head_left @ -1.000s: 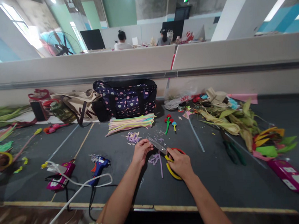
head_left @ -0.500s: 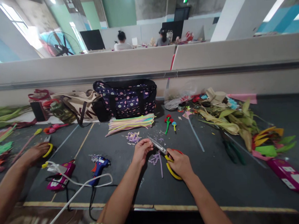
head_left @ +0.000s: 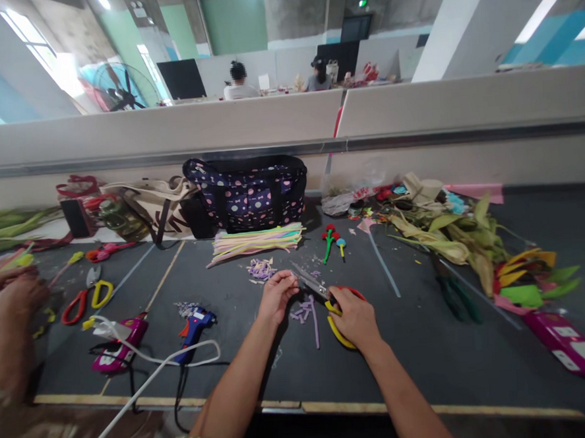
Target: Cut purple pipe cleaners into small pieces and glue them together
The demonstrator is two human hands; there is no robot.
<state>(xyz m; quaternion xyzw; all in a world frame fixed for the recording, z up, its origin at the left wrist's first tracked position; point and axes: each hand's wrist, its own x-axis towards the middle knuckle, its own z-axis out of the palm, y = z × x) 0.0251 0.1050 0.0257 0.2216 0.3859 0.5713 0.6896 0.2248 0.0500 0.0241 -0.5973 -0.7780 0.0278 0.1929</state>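
Note:
My right hand [head_left: 354, 316] grips a pair of scissors [head_left: 310, 281] with red and yellow handles. Their blades point up and left, toward the fingertips of my left hand [head_left: 279, 292]. Thumb and fingers of that left hand are pinched together; whatever sits between them is too small to make out. Just below the blades lie several short purple strip pieces [head_left: 302, 312] and one longer purple strip [head_left: 315, 326]. Beyond my left hand is a small heap of purple and cream snippets [head_left: 261, 269]. A bundle of pastel fuzzy strips [head_left: 255, 241] rests behind it.
To the left are a blue glue gun [head_left: 195, 329], a magenta device [head_left: 124, 345] with a white cable, and loose scissors [head_left: 94, 284]. A co-worker's hands [head_left: 14, 292] work at far left. A patterned bag [head_left: 258, 194] stands behind; dried husks [head_left: 452, 235] and pliers [head_left: 453, 292] lie right.
My scissors have shifted slightly right, away from my left fingertips. The co-worker has let go of the other scissors, now lying on the table, and moved their hand left.

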